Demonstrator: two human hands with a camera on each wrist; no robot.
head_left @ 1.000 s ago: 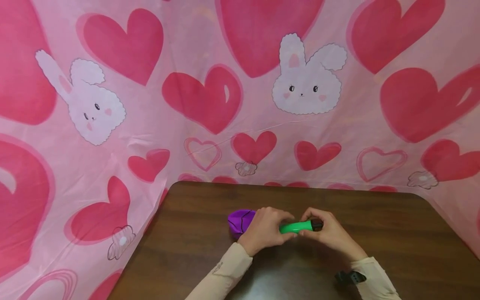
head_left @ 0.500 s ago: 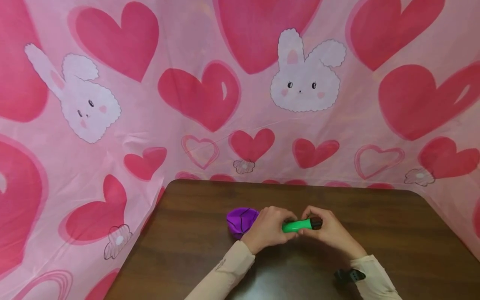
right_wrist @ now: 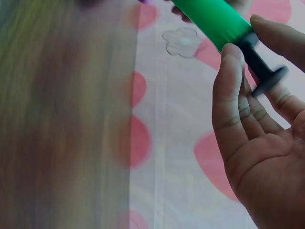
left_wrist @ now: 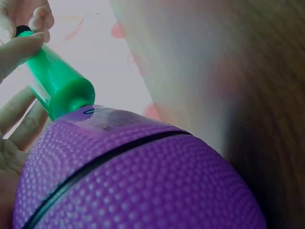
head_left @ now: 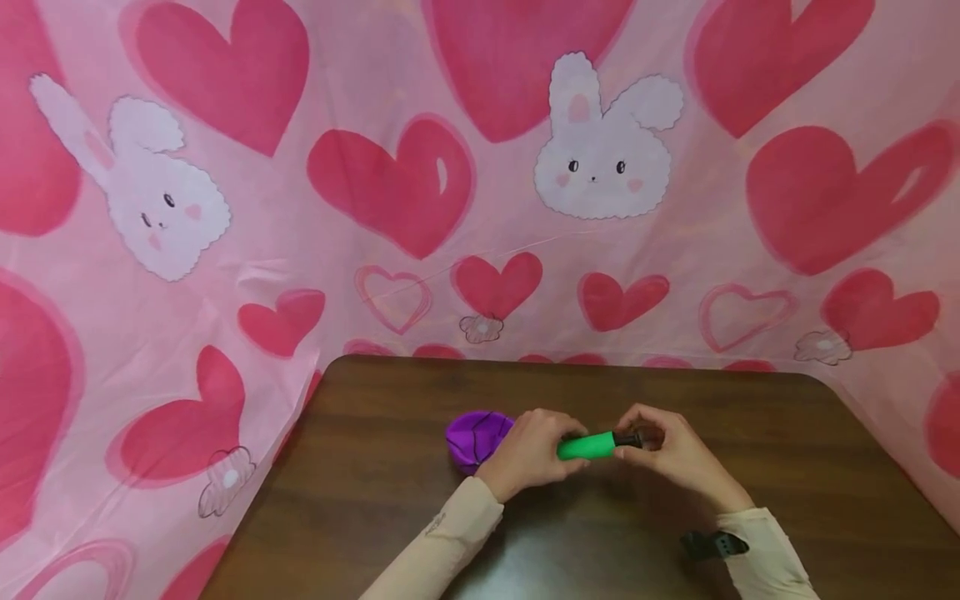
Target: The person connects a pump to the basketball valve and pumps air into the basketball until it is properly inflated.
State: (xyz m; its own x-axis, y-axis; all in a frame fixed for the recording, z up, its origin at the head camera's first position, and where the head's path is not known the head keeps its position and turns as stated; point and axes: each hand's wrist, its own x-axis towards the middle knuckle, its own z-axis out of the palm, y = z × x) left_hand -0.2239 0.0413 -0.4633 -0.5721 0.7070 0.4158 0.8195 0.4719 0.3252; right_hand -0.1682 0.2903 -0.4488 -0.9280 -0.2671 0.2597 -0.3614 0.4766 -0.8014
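Observation:
A purple pebbled ball (head_left: 474,442) with black seam lines lies at my left hand, its skin dented on top in the head view. A green hand pump (head_left: 587,446) has its front end right at the ball's surface, as the left wrist view shows (left_wrist: 66,81). My left hand (head_left: 531,450) grips the pump's green barrel, thumb and fingers on either side. The pump's black plunger (right_wrist: 259,67) sticks out partway, its flat end within my right hand (head_left: 675,450). Thumb and fingertips of that hand curl round the rod beside the barrel's end.
Both hands work above a dark brown wooden table (head_left: 375,517) with rounded far corners. A pink cloth (head_left: 420,50) with hearts and rabbit faces hangs behind and to the left. A black strap (head_left: 712,546) sits on the right wrist.
My right hand has drawn away to the right from the left hand, and more of the black plunger shows. The left hand keeps its grip on the barrel. The head view shifts slightly.

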